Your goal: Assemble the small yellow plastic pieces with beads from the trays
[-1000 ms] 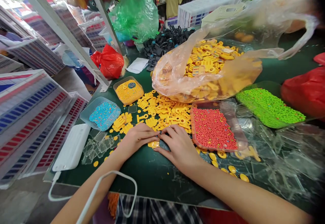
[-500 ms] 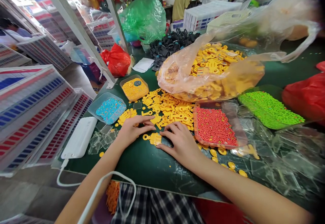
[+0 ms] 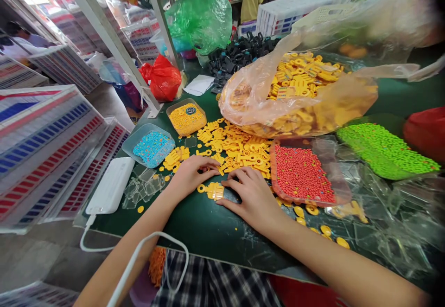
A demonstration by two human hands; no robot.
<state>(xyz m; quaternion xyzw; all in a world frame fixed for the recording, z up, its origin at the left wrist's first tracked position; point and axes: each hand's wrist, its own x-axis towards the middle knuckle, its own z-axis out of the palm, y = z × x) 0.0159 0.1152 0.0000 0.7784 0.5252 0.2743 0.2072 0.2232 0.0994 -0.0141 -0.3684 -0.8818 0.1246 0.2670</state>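
Note:
My left hand (image 3: 191,175) rests palm down on the green table (image 3: 201,228), fingers stretched toward a loose heap of yellow plastic parts (image 3: 232,147). My right hand (image 3: 252,195) lies flat beside it, fingers spread, tips at the heap's near edge. Between the two hands sits one yellow part (image 3: 212,190) with a ring at its left end; both hands touch or nearly touch it. Neither hand grips anything.
A clear bag of yellow parts (image 3: 295,93) lies behind the heap. Trays hold red beads (image 3: 301,175), green beads (image 3: 382,151), blue beads (image 3: 151,144) and yellow beads (image 3: 187,117). A white power bank (image 3: 111,191) with cable lies left. Clear plastic pieces (image 3: 382,223) cover the right.
My hands have drawn slightly apart, baring the yellow part that lay under the fingertips. The camera has shifted a little, so everything sits further right and higher in the frame.

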